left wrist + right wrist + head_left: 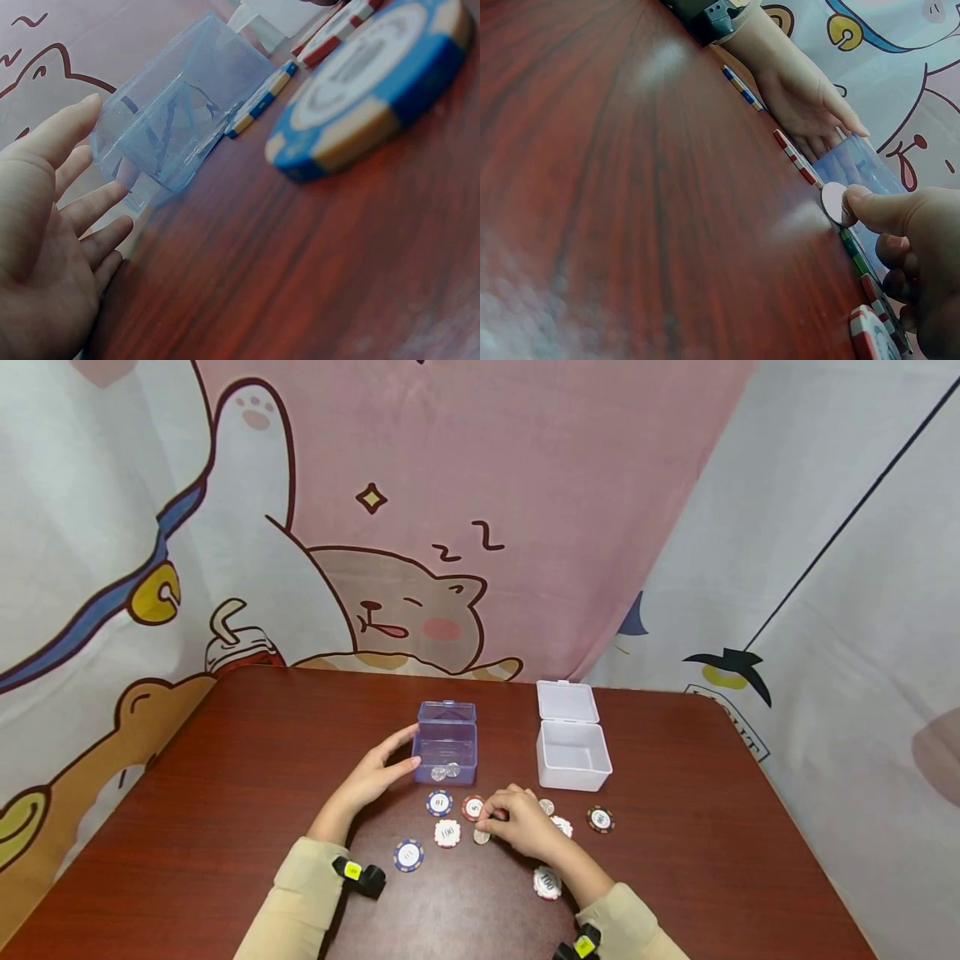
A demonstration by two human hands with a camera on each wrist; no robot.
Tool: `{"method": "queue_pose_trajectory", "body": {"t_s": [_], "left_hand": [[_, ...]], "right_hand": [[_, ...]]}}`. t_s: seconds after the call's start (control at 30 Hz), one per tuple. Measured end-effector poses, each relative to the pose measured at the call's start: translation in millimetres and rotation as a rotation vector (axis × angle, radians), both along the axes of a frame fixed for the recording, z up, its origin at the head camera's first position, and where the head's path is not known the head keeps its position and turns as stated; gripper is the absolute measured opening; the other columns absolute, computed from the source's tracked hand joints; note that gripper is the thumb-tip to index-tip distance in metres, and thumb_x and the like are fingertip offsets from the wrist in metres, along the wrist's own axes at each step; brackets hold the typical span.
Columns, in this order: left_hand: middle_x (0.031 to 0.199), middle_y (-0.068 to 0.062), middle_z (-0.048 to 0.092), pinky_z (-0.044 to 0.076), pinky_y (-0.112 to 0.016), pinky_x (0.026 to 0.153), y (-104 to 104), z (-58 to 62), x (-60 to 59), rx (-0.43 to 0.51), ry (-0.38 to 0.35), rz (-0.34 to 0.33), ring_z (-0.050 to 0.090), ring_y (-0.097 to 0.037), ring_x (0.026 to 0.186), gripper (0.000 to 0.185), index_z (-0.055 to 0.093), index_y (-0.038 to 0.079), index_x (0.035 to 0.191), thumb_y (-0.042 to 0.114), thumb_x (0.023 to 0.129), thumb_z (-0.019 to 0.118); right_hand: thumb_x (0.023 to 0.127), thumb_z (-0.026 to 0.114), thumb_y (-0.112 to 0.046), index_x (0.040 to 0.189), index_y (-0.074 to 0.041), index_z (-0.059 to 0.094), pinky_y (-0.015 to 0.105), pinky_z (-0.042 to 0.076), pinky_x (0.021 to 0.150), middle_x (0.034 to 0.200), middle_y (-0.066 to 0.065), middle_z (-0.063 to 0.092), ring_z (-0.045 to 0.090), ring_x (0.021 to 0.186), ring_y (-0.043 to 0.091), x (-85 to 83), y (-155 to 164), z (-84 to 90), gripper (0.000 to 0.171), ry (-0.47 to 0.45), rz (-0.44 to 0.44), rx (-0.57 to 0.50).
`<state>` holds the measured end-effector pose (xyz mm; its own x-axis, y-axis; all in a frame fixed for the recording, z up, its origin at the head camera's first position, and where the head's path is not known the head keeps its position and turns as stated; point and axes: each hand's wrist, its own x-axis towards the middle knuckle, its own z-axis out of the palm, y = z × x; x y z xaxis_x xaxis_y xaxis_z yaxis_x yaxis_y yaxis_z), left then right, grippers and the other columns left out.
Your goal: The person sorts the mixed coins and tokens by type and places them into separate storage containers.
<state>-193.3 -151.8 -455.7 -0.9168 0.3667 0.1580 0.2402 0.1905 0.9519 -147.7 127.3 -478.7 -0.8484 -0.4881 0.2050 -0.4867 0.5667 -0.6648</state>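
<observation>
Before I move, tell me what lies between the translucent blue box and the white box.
Only bare tabletop lies between the translucent blue box and the white box, as the head view shows. The right hand is nearer the camera.

Table [712, 860] (reddish-brown) — chips [408, 855], 2 boxes [467, 777]

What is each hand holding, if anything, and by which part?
The right hand pinches a round silver metal coin by its rim. The left hand holds nothing; it touches the side of the translucent blue plastic box.

Pink-and-white cartoon backdrop [600, 485], printed sleeping cat [405, 593], yellow bell [152, 595], reddish-brown tabletop [712, 810]
</observation>
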Motion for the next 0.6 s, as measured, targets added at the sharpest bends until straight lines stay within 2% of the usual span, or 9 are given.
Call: {"method": "queue_pose_trajectory", "body": {"t_s": [0.2, 0.6], "left_hand": [[0.144, -0.028, 0.037, 0.018, -0.058, 0.107, 0.3, 1.9, 0.5, -0.006, 0.002, -0.001, 0.03, -0.04, 0.134, 0.061, 0.034, -0.006, 0.144, 0.009, 0.092, 0.062], [0.144, -0.029, 0.036, 0.017, -0.058, 0.107, 0.1, 3.3, 2.3, 0.008, -0.008, -0.001, 0.029, -0.04, 0.135, 0.061, 0.034, -0.007, 0.144, 0.008, 0.092, 0.062]], "right_hand": [[0.079, 0.077, -0.019, 0.07, -0.022, 0.066, 0.029, 0.029, 0.067, 0.061, -0.017, 0.039, 0.036, 0.068, 0.006, -1.4, 0.2, 1.3, 0.015, -0.024, -0.023, -0.014], [0.079, 0.077, -0.011, 0.072, -0.017, 0.067, 0.024, 0.033, 0.059, 0.063, -0.012, 0.041, 0.038, 0.067, 0.008, -7.2, 2.2, 2.7, 0.013, -0.037, -0.108, -0.13]]}}
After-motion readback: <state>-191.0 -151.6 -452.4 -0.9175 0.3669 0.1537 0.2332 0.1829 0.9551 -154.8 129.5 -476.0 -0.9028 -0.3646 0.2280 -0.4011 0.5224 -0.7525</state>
